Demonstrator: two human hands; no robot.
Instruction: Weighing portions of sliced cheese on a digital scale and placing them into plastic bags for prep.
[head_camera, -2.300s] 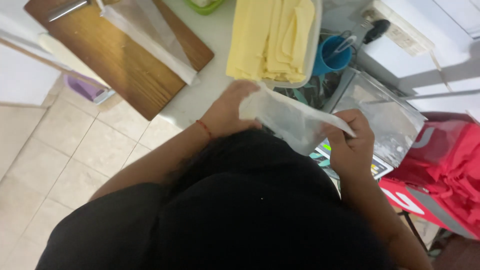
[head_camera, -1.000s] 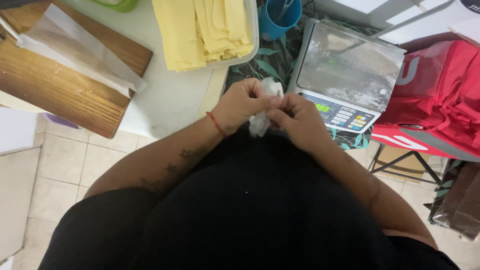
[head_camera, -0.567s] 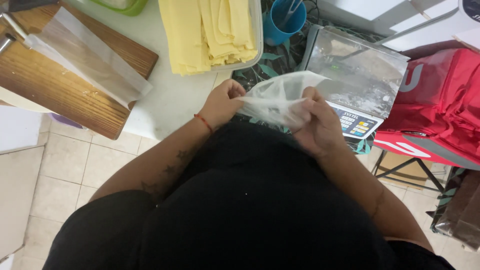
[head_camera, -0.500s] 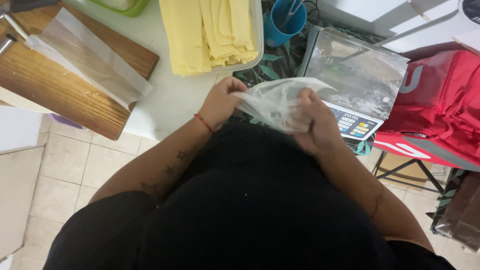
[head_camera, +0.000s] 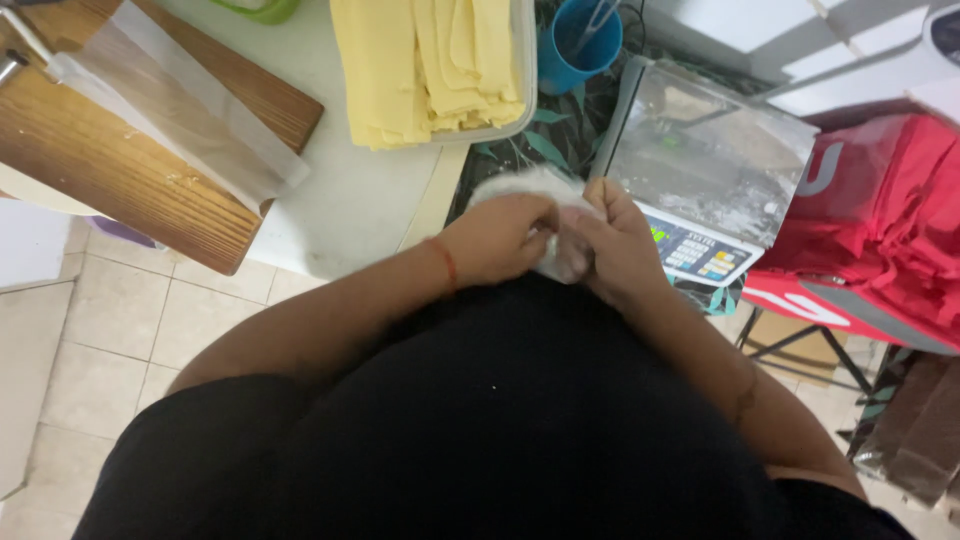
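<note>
The left hand (head_camera: 500, 238) and the right hand (head_camera: 612, 250) meet close against the person's black shirt (head_camera: 520, 420), both closed tight on a crumpled clear plastic bag (head_camera: 545, 190). Only a whitish bulge of the bag shows above and between the knuckles; the rest is buried in the 2 fists, so its shape and any contents cannot be made out. A thin red band (head_camera: 447, 262) circles the left wrist.

Behind the hands, a clear rectangular tub (head_camera: 524, 70) holds stacked pale yellow sheets (head_camera: 430, 60), its top cut off by the frame. Beside it stands a blue cup (head_camera: 578, 50), also cropped, with something thin inside that is hard to read. To the right sits a scale (head_camera: 715, 170) with a shiny tray dusted white and a small keypad at its front edge. A red bag (head_camera: 880, 210) with white markings lies further right, partly out of view.

On the left, a wooden board (head_camera: 110, 170) carries a flat clear bag (head_camera: 180, 110). A green rim (head_camera: 262, 10) peeks in at the top edge.
</note>
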